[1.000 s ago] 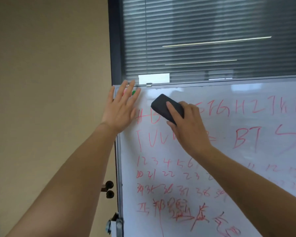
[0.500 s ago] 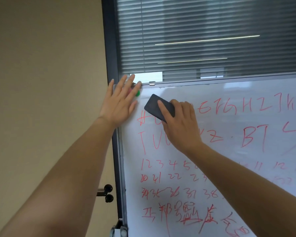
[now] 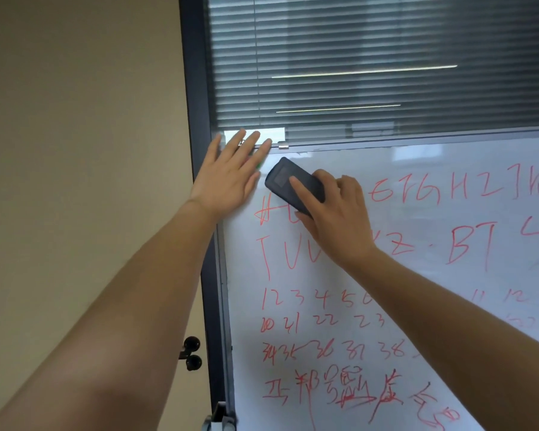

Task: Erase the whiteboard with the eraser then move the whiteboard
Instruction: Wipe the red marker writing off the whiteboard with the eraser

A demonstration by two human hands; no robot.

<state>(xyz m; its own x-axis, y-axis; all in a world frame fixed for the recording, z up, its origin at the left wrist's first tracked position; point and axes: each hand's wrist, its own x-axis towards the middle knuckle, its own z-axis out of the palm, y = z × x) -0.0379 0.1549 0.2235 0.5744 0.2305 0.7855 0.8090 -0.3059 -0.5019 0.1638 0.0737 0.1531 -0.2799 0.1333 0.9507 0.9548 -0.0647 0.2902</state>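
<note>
A whiteboard covered in red letters, numbers and characters fills the right half of the view. My right hand grips a dark eraser and presses it flat against the board near the top left, above the first row of letters. My left hand lies flat with straight fingers on the board's top left corner, its fingertips over the top frame. A small green spot beside the left hand is mostly hidden.
Behind the board is a dark-framed window with shut blinds. A beige wall takes up the left. Two black knobs stick out beside the board's left frame, and a stand joint shows at the bottom.
My right hand has slid the eraser up and left towards the top left corner. The letters to the right of the hand show again. My left hand stays on the corner.
</note>
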